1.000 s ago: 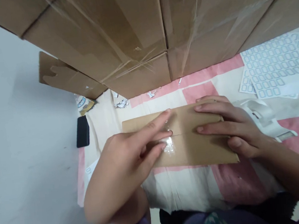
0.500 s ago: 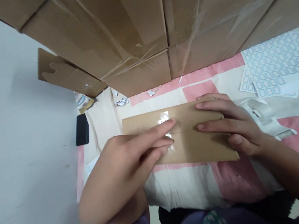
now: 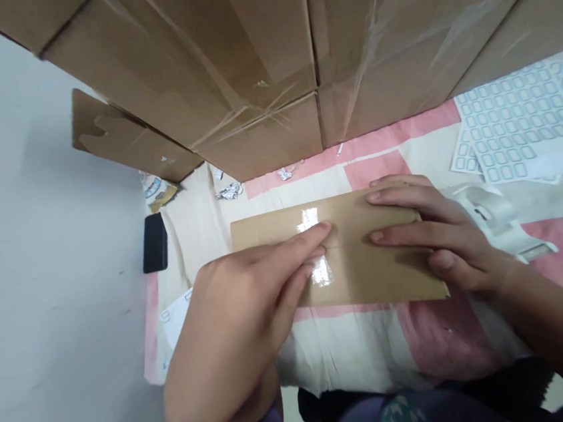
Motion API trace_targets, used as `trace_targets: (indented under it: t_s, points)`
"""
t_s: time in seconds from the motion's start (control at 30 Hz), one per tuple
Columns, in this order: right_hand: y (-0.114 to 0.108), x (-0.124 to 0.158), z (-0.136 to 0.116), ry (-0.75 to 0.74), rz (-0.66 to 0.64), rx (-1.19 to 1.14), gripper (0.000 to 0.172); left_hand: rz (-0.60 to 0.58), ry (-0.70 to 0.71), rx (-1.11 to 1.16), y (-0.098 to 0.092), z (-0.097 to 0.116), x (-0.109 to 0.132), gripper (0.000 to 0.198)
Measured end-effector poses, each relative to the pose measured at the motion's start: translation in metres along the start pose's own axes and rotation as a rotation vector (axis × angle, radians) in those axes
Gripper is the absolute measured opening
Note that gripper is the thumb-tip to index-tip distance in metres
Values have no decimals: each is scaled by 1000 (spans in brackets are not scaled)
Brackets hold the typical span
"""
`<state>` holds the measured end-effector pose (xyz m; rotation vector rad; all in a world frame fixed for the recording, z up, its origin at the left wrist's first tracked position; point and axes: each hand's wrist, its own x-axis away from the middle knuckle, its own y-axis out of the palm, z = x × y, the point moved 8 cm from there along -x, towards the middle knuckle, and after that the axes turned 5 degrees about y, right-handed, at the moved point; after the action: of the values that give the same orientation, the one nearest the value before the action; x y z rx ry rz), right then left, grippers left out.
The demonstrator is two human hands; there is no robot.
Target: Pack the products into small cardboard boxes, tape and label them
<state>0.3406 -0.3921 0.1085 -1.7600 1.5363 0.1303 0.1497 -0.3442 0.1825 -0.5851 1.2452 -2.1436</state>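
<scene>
A small flat brown cardboard box (image 3: 363,276) lies on a pink and cream cloth (image 3: 356,351) in front of me. A strip of clear tape (image 3: 315,248) runs across its middle seam. My left hand (image 3: 241,309) lies over the box's left half, fingers stretched out flat and pressing on the tape. My right hand (image 3: 430,235) rests on the box's right half, fingers flat on top and thumb against the near edge, holding it down.
Large taped cardboard cartons (image 3: 295,55) tower right behind the box. A white tape dispenser (image 3: 498,215) lies beside my right hand. Sheets of blue-edged labels (image 3: 519,125) are at the far right. A black phone-like object (image 3: 155,242) and paper scraps (image 3: 229,191) lie at left.
My left fingers slid along the tape strip over the seam, first away then slightly back. The right hand and the box stayed in place.
</scene>
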Motion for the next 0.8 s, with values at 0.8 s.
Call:
trace_targets:
  t_s: [0.8]
  points:
    - [-2,2,5,66,22,9,40,8,58,218,-2,-7,-10,46]
